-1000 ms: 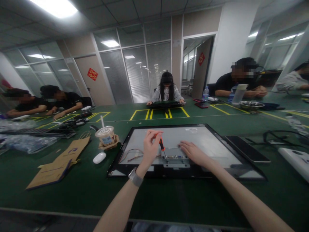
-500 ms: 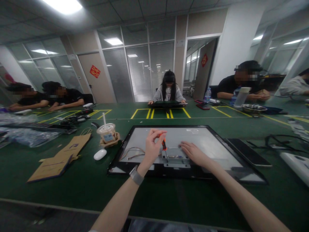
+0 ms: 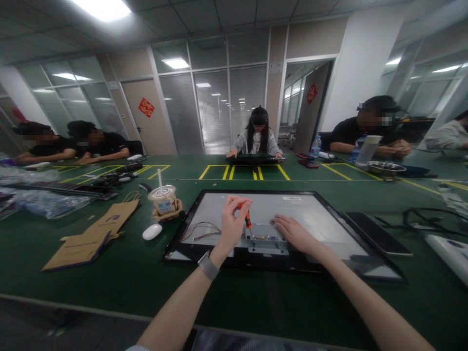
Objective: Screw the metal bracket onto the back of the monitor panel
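A monitor panel lies face down on the green table, its grey metal back up, with a small metal bracket near its front edge. My left hand is closed round an orange-handled screwdriver, held upright with its tip down at the bracket. My right hand rests flat on the panel just right of the bracket, fingers stretched out. Thin red and white wires run across the panel's left part. A watch sits on my left wrist.
A lidded drink cup with a straw, a white mouse and a brown paper bag lie to the left. A black phone, cables and a white device lie right. Several people sit around the table's far sides.
The view has shifted slightly. My left hand has turned a little on the screwdriver; my right hand stays flat on the panel.
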A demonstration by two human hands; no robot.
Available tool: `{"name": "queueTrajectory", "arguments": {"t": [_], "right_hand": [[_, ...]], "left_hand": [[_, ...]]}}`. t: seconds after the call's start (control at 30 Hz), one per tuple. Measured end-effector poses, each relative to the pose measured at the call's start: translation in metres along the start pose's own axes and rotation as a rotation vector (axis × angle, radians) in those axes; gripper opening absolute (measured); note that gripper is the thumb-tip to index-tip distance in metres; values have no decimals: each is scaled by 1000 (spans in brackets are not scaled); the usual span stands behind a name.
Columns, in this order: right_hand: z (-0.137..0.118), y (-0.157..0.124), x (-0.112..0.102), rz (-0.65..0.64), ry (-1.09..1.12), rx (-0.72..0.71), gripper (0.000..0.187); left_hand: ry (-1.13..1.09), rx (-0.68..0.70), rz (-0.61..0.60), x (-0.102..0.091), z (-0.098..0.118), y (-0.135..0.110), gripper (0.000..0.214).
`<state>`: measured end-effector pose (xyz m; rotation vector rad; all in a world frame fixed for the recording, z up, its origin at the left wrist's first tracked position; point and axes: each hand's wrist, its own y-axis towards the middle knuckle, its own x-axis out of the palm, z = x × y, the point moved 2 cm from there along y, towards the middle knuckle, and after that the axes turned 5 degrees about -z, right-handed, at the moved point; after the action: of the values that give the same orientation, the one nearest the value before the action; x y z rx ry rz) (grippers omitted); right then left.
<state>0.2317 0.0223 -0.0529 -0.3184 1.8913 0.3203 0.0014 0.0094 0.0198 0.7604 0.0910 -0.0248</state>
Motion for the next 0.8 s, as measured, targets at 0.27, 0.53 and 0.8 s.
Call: {"name": "queueTrajectory", "arguments": {"t": [0.27, 0.53, 0.8], "right_hand": [[0, -1, 0, -5, -17, -7, 56], [-2, -3, -3, -7, 2, 4, 56], [-4, -3, -4, -6, 10, 15, 56]], "left_hand": [[0, 51, -60, 2, 6, -4, 30], [146, 133, -2, 4, 13, -7, 20], [100, 179, -41, 5, 12, -10, 29]]}}
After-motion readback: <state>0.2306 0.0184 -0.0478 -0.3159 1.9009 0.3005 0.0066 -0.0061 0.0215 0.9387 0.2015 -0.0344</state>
